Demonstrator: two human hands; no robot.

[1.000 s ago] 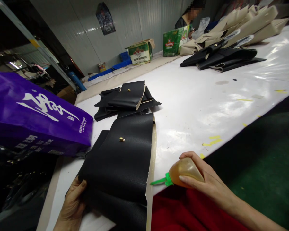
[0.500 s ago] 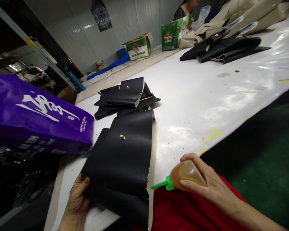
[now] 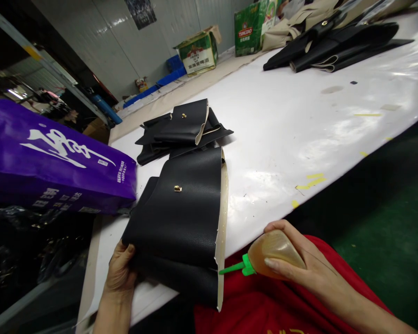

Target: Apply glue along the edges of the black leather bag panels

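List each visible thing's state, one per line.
Left grip: closed on black piece's edge
Right grip: closed around squeeze bottle
Squeeze bottle: tipped sideways
Black piece: held, clasp facing up
Black pile just behind: loosely stacked
Purple bag: bulging, contents hidden
Left carton: flap raised

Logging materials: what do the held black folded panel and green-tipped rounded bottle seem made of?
Black folded panel: probably leather or imitation, satiny, by its fine grain.
Green-tipped rounded bottle: likely smooth, translucent plastic; amber contents show through.

Left hand (image 3: 120, 272), most fingertips apparently hidden
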